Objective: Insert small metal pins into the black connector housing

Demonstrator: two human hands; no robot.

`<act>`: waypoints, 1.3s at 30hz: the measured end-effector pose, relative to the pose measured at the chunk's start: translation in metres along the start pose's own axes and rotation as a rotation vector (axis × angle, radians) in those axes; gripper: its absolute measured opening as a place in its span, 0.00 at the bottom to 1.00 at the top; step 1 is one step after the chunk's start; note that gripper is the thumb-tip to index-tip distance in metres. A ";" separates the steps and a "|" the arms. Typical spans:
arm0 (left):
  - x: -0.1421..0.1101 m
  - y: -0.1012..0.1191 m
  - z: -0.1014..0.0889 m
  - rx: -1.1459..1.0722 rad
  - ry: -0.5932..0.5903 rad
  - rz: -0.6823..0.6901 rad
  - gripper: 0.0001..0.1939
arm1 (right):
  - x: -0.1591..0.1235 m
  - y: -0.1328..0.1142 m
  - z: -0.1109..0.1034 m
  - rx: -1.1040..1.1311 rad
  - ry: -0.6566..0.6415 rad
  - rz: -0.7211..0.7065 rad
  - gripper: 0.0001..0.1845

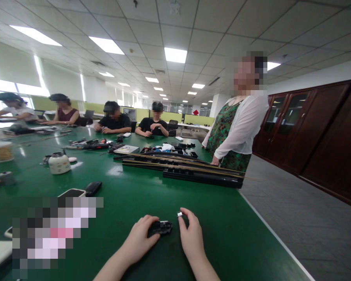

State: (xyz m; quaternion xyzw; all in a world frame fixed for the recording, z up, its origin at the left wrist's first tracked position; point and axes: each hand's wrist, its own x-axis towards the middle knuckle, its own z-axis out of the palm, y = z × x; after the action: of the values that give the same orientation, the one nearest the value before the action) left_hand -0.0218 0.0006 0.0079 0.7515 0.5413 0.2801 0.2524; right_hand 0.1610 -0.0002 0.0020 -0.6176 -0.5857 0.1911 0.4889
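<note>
Dk wood cabinets [318,132] R, grey flr [283,210] near R, lit clg panels [175,55], windows [32,89] far L, lime partitions [199,120] far ctr.

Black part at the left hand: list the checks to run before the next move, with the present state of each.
1. Left hand on the black part: ok, thumb and fingers close around its near end.
2. Small white piece secure: ok, pinched at the fingertips of the right hand.
3. Black part and white piece apart: ok, a visible gap separates them.
4. Black part lifted off the green table: cannot tell from this angle.
5. Fine detail inside the black part: cannot tell, too small and dark.
6. Long black bars away from both hands: ok, they lie farther across the table.
</note>
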 end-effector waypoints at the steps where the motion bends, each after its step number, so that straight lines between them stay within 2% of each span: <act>1: 0.000 0.001 0.000 -0.002 -0.004 -0.004 0.20 | 0.000 0.000 0.000 0.001 0.007 -0.002 0.16; 7: 0.000 0.003 -0.003 -0.027 -0.027 -0.038 0.21 | 0.000 0.001 -0.001 0.016 0.050 -0.031 0.16; 14: 0.000 0.001 -0.002 -0.020 -0.027 -0.061 0.23 | 0.000 -0.001 -0.002 -0.005 0.040 -0.031 0.17; 25: 0.001 -0.001 -0.002 -0.025 -0.017 -0.039 0.20 | -0.004 -0.009 -0.002 -0.104 -0.074 -0.080 0.14; 33: 0.002 -0.007 0.000 -0.020 -0.011 -0.010 0.20 | -0.010 -0.019 0.002 0.016 -0.276 -0.107 0.10; 39: 0.002 -0.009 0.001 -0.004 -0.008 -0.001 0.20 | -0.009 -0.022 0.001 0.031 -0.294 -0.173 0.09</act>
State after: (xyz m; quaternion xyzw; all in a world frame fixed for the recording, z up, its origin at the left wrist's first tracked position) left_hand -0.0270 0.0048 0.0016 0.7517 0.5403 0.2782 0.2562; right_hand 0.1463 -0.0118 0.0169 -0.5227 -0.6988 0.2456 0.4220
